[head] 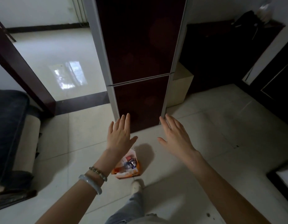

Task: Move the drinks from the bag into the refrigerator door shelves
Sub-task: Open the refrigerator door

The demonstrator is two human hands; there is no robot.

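1. Drinks [131, 162] sit as a jumble of cans and bottles in one orange-and-white plastic bag [123, 172]; their number cannot be told.
2. The bag stands on the pale glossy tiled floor [204, 126], just ahead of one light shoe [137, 185] and in front of the refrigerator.
3. Both hands are empty and spread wide, palms down, fingers straight. The left hand [119, 136] hovers over the bag without touching it, and the right hand [175, 136] is off to the bag's right.
4. Two bracelets circle the left wrist, one pale jade bangle [91, 183] and one beaded string [98, 172].
5. One tall dark-brown refrigerator with grey edges [140, 54] has two doors, upper and lower, both closed.
6. A dark blue sofa [9, 126] lies left, a dark wooden cabinet [212, 54] right, and a doorway opens onto a shiny-floored room behind.
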